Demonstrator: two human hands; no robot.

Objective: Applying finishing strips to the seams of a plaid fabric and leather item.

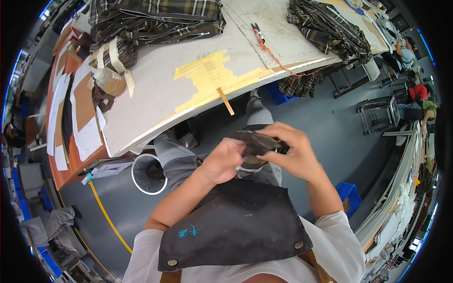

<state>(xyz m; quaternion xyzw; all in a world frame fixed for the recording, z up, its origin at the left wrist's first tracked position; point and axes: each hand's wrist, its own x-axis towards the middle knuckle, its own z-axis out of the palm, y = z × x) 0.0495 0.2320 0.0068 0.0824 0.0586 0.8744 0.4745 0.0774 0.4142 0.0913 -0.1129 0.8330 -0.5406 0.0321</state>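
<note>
Fingers of the left hand [222,162] and right hand [292,151] curl and pinch a small dark cloth piece [255,144] between them, above the lap and apron [236,221]. Just beyond stands the table [155,80], with plaid cloth [155,19] piled on it.

Dark plaid fabric piece [257,144], black apron [236,221]

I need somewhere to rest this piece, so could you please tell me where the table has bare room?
The white table is bare between the tape roll and the yellow taped patch. The far edge is crowded with plaid fabric stacks.
</note>
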